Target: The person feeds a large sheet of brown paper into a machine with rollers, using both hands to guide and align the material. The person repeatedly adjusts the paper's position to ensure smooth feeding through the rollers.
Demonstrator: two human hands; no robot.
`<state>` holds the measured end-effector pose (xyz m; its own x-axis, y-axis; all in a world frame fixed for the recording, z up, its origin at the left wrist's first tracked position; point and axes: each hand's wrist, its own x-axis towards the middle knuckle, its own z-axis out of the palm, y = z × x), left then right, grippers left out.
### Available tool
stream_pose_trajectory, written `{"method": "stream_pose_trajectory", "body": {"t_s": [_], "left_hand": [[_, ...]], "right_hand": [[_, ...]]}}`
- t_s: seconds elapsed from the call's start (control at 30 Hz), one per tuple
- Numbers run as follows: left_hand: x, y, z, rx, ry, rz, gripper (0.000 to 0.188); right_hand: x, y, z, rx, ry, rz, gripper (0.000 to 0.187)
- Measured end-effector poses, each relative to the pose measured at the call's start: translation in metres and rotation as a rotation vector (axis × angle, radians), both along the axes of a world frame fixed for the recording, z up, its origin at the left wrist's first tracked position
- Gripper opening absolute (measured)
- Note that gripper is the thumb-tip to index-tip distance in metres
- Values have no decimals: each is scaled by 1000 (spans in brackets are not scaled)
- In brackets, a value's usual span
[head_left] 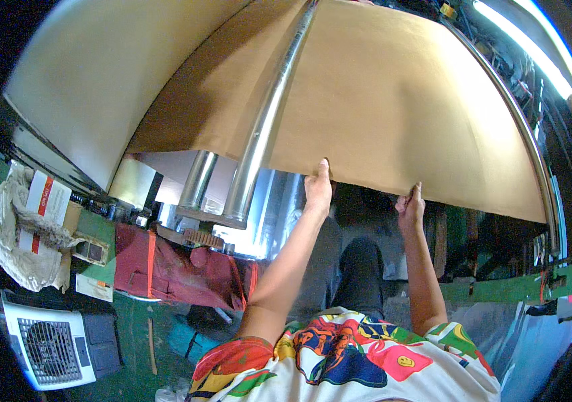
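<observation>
A large brown sheet [359, 87], like thick paper or thin board, stretches away in front of me, and its near edge is at my hands. My left hand [319, 192] pinches that edge, thumb on top and fingers hidden underneath. Farther right along the same edge, my right hand [412, 205] is closed on the sheet with its thumb pointing up. A shiny metal roller [262, 134] lies across the sheet to the left of my left hand. Beside it, a shorter metal cylinder [199, 181] shows below the sheet's edge.
A toothed gear [203, 238] sits by the roller's near end. Dark red cloth [178, 264] hangs at the left. Crumpled rags [18, 231] rest near a white box [50, 201]. A white fan unit [50, 348] stands lower left. A metal rail [510, 100] borders the sheet's right side.
</observation>
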<state>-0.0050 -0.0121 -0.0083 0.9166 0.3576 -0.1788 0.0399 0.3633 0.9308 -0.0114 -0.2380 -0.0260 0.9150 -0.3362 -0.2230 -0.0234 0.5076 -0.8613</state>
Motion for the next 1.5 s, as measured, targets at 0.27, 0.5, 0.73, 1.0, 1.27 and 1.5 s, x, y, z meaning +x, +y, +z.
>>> {"method": "stream_pose_trajectory", "body": {"t_s": [0.27,0.5,0.73,1.0,1.27,1.5], "left_hand": [[6,9,-6,-35,7,62,47],[1,-9,-3,-77,-66,157,44],[-7,-44,18,-74,57,-118,42],[-3,-37,9,-79,53,-54,31],[2,-29,14,-213,-81,53,32],[3,-15,6,-183,75,39,29]], "right_hand": [[-1,17,1,-2,31,2,43],[1,32,-2,60,45,5,37],[1,43,6,9,25,37,41],[-5,64,2,-82,117,52,56],[-3,112,28,-14,80,195,33],[8,71,22,-57,74,125,24]]}}
